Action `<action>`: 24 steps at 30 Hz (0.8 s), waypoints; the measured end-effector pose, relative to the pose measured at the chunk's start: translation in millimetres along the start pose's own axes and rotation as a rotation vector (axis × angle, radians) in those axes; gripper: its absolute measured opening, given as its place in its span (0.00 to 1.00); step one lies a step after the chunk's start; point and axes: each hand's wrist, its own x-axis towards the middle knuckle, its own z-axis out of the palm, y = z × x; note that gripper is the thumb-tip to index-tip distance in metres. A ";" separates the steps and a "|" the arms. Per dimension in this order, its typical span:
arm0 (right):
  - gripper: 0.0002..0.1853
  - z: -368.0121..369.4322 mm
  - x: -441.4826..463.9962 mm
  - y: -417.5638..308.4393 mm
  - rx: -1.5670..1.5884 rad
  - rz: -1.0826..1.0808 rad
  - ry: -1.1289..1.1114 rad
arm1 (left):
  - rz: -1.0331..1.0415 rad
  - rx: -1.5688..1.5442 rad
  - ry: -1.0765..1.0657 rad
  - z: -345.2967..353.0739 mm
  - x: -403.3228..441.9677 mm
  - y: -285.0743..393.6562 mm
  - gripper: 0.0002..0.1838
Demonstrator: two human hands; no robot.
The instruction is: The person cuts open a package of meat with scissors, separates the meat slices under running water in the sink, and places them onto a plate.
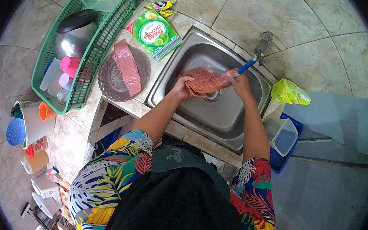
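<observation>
My left hand [181,88] grips the left end of a broad reddish-brown piece of meat [206,81] with a rough, lined surface. It is tilted over the steel sink [193,107], above the drain [212,95]. At its right end is my right hand [240,85], fingers curled just below the blue tap hose [246,66]. What those fingers hold is partly hidden. Clear water seems to run from the hose over that end. Left of the sink, a pink slab of meat [128,67] lies across a purple-tinted patterned dish [108,83].
A green dish-soap pouch [155,34] lies by the sink's upper left corner. Farther left stands a green basket [93,64] of kitchenware. Right of the sink are a yellow-green packet [290,93] and a clear container [281,135] on a blue tray [293,143].
</observation>
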 end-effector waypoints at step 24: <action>0.08 -3.6 -3.6 -5.3 -0.085 -0.075 -0.002 | -0.018 0.045 0.060 0.3 0.7 -5.1 0.30</action>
